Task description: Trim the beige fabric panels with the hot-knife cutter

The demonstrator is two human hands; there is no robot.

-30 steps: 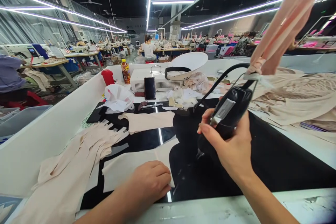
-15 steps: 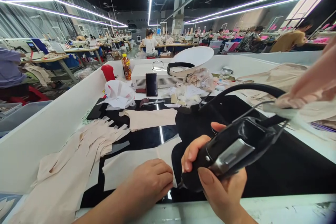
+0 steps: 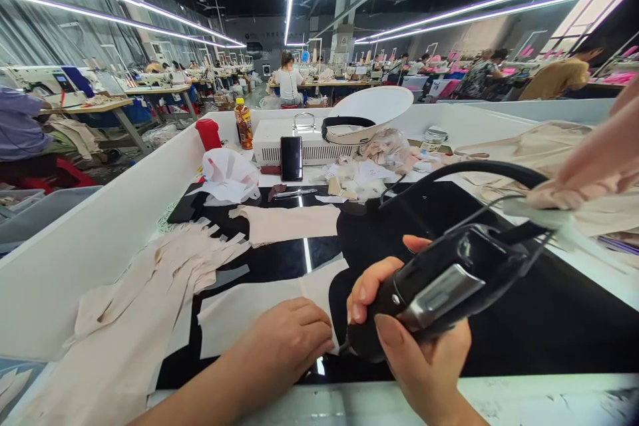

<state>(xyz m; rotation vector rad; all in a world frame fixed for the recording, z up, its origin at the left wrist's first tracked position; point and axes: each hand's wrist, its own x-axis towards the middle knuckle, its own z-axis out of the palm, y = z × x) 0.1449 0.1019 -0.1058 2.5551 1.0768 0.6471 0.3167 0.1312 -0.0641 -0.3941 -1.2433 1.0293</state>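
My right hand (image 3: 414, 346) grips a black hand-held tool (image 3: 444, 283) with a metal plate and a thick black cable (image 3: 474, 170); its tip points down-left, close to the fingers of my left hand. My left hand (image 3: 287, 339) lies curled, fingers pressed on the near edge of a beige fabric piece (image 3: 259, 309) on the glossy black worktop (image 3: 524, 306). A second beige piece (image 3: 292, 223) lies farther back. A pile of cut beige strips (image 3: 150, 299) is at the left.
White walls (image 3: 90, 239) ring the table. At the back stand a white box unit (image 3: 309, 143), a phone (image 3: 291, 158), a red cup (image 3: 208, 134), a bottle (image 3: 243, 122), a white dish (image 3: 374, 110) and scissors (image 3: 294, 194). Beige garments (image 3: 559, 146) lie right. Other workers sit beyond.
My right hand swung the tool down from upright to lying nearly level, tip toward my left hand. In the last half second almost nothing moved. My left hand stayed on the fabric.
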